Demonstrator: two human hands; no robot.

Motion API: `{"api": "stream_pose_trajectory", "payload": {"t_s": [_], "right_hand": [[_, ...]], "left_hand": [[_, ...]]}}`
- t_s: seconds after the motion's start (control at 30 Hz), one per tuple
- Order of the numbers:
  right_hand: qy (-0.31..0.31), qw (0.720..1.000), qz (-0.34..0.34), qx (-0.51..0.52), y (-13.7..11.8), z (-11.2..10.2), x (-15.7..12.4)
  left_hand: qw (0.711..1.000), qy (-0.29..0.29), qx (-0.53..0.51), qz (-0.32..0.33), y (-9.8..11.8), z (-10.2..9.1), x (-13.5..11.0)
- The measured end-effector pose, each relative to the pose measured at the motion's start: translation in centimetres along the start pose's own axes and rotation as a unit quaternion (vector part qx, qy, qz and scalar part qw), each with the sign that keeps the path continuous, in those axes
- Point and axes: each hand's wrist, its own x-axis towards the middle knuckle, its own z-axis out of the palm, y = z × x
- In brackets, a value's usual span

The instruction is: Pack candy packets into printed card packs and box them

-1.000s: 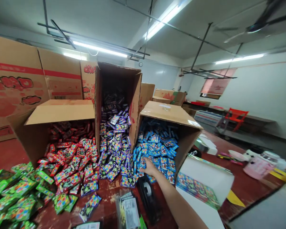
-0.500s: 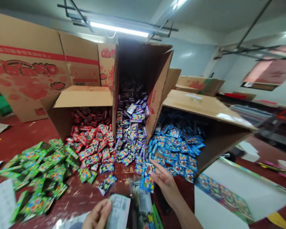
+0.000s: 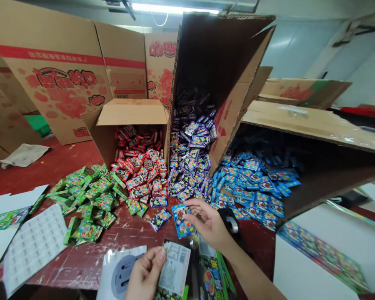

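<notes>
My right hand (image 3: 210, 223) pinches a small blue candy packet (image 3: 181, 221) between thumb and fingers, its colourful printed face showing. Lower down, my left hand (image 3: 147, 271) grips the edge of a flat pouch (image 3: 175, 268) with a white printed panel and a barcode. Below my right forearm lie dark-and-green printed pouches (image 3: 208, 277). A single purple packet (image 3: 160, 219) rests on the table just left of the blue one. Beyond my hands spread piles of green packets (image 3: 93, 191), red packets (image 3: 142, 171), purple packets (image 3: 190, 166) and blue packets (image 3: 253, 179).
Open cartons on their sides hold the red, purple (image 3: 251, 79) and blue packets (image 3: 303, 121). Tall printed cartons (image 3: 62, 91) stand behind. A sheet of small printed labels (image 3: 36, 246) lies left, and white printed card (image 3: 318, 258) right. A black tape dispenser-like object (image 3: 229, 218) sits beside my right wrist.
The blue packet in my right hand has tilted and shifted left relative to the piles, nearer the pouch. My left hand still holds the pouch. The view has turned left and down.
</notes>
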Motion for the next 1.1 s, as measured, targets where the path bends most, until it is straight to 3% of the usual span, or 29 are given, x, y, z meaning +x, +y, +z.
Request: {"api": "stream_pose_trajectory", "payload": {"t_s": [0.13, 0.3, 0.43, 0.53, 0.6, 0.67, 0.77, 0.93, 1.03, 1.1], "right_hand": [[-0.1, 0.991, 0.021, -0.086, 0.0, 0.0, -0.5], [-0.185, 0.98, 0.018, -0.068, -1.4, 0.4, -0.6], [-0.12, 0.99, -0.005, -0.075, -1.2, 2.4, -1.9], [-0.123, 0.985, -0.034, -0.116, 1.3, 2.8, -2.4], [-0.088, 0.971, -0.022, -0.221, 3.8, 1.5, -1.8], [0.001, 0.924, 0.041, -0.38, 6.4, -0.7, -0.5], [0.032, 0.888, 0.091, -0.45, 9.7, -3.5, 1.5], [0.011, 0.873, 0.093, -0.479, 12.6, -4.9, 2.7], [0.015, 0.88, 0.077, -0.469, 12.1, -5.3, 2.4], [0.034, 0.899, 0.049, -0.434, 10.8, -5.4, 1.6]], "left_hand": [[1.0, 0.002, 0.0, 0.003, -0.7, 0.2, -0.1], [0.999, 0.008, 0.03, 0.028, -0.3, 0.8, -0.4], [0.999, 0.034, 0.009, 0.007, 0.9, 0.4, -0.7], [0.999, 0.03, -0.018, 0.0, 1.0, -0.5, -0.6], [0.999, 0.035, -0.018, 0.006, 0.8, -1.0, -0.6], [0.998, 0.052, -0.009, 0.017, 0.8, -1.5, -0.6], [0.997, 0.078, -0.008, 0.014, 1.0, -1.7, -0.7], [0.997, 0.068, -0.038, 0.006, 1.3, -1.4, -0.6], [0.997, 0.062, -0.04, 0.017, 0.8, -1.5, -0.3], [0.997, 0.056, -0.04, 0.018, 0.3, -1.7, 0.0]]}}
